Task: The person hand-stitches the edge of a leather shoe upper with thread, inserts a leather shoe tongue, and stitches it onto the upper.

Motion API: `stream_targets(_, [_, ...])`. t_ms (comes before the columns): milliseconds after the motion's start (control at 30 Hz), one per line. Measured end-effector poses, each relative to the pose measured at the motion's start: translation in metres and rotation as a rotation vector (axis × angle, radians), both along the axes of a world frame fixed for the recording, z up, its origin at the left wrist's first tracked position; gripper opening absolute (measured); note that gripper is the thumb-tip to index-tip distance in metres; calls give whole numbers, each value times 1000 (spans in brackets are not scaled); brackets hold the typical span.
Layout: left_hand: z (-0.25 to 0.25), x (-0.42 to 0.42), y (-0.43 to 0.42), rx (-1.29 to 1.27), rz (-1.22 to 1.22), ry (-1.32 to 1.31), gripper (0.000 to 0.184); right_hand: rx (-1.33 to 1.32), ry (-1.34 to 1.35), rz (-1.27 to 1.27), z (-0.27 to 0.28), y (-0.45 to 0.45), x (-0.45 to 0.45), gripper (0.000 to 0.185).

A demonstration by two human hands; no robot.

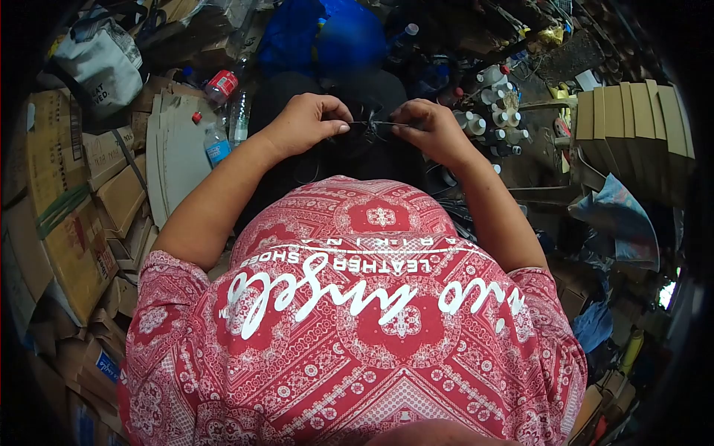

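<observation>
My left hand (309, 123) is closed, with thumb and forefinger pinched on one end of a thin pale thread (362, 123). Opposite it, my right hand (433, 128) pinches the other side of that strand. The thread runs nearly level between the two hands, over my lap. Around its middle sits a small dark tangle (372, 128), which may be a knot or part of a black item below. Dark clothing on my legs blends with that black item, so its outline is hidden. A loose end of thread (306, 178) curls beneath my left wrist.
Stacked cardboard (71, 215) and a white bag (100, 63) lie to the left. Plastic bottles (217, 145) stand beside my left forearm. Several small bottles (494, 111) cluster right of my right hand, near a row of cardboard pieces (632, 119). Blue plastic (327, 37) lies ahead.
</observation>
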State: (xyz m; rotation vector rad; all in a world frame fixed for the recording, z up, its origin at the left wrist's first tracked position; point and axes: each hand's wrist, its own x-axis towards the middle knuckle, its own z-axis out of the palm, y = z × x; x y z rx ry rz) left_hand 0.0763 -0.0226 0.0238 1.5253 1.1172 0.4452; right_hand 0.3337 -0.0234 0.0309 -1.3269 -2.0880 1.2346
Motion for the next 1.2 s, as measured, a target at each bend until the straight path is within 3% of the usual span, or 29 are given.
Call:
stream_targets(133, [-3,4,-1,14,-10,13,14,-124,120,-13,-10,-1,10,11])
stream_targets(467, [0,5,-10,103,23,130,12,-166,110,-48,-9,-6,16,5])
stream_targets(633, [10,0,-15,112,-101,210,13,-85,113,-52,-8,-10,14,9])
stream_targets(700, [11,-4,-11,155,75,72,15,-74,104,-47,-10,-9,15,10])
stream_targets(733, [13,-5,-7,368,61,131,15,-62,94,-38,-11,-8,14,11])
stream_targets(967, [8,16,11,291,-95,155,15,-195,126,-148,5,-10,6,19])
stream_targets(1033, [0,17,14,267,-99,123,16,56,245,-210,9,-12,0,16])
stream_targets(1067, [-2,17,16,244,-99,92,17,55,245,-211,14,-10,-1,16])
stream_targets(1133, [-2,17,17,243,-126,101,17,234,-37,13,24,-4,-1,11])
stream_targets(1200, [-1,17,17,241,-149,112,17,305,-61,52,25,-1,-1,9])
